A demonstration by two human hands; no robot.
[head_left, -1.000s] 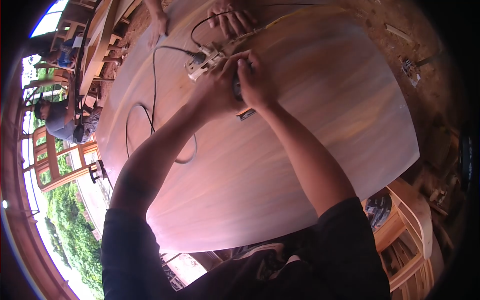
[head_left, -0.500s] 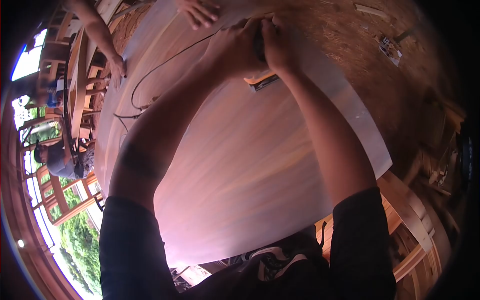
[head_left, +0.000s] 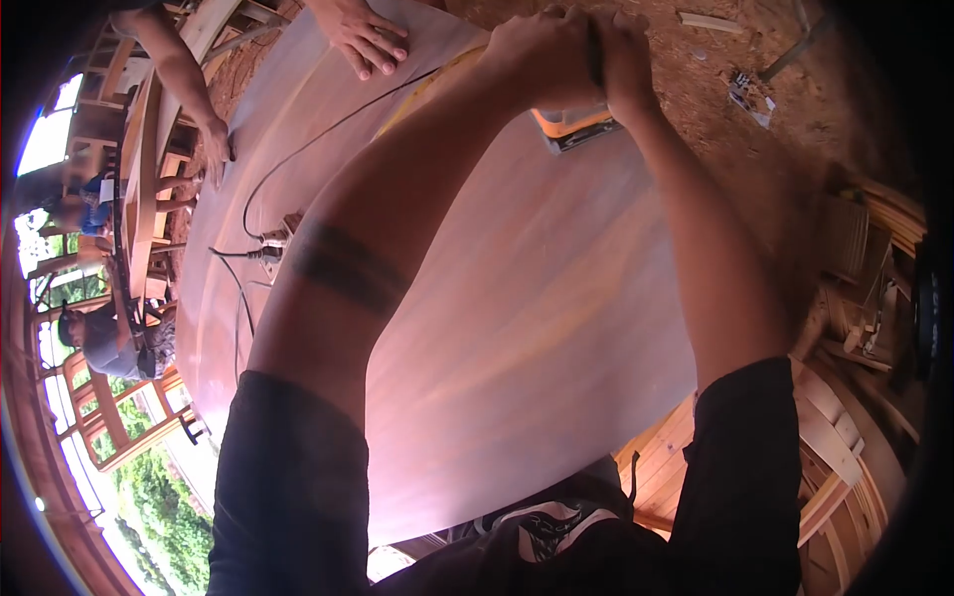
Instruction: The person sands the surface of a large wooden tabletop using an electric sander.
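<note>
A wide, curved wooden panel (head_left: 517, 328) with streaked grain lies below my arms. Near its far right edge, an orange and black power tool (head_left: 574, 129) rests on the surface. My left hand (head_left: 552, 60) is wrapped round the tool from the left side. On the right side my right hand (head_left: 623, 65) grips it too, close against the left. Both hands cover most of the tool's body, and only its front lower edge shows. A black cable (head_left: 328, 129) runs over the panel to plugs (head_left: 268, 246) beside my left forearm.
Another person's hand (head_left: 363, 40) rests on the panel's far side, with that person's other hand (head_left: 216, 149) at its left edge. Further left, a person in a grey shirt (head_left: 107, 343) is in the background. Curved wooden furniture (head_left: 835, 427) stands at the lower right.
My hands and the tool have moved right and away across the panel. The other person's hands have shifted left in view and are farther apart. The cable and plugs now lie to the left.
</note>
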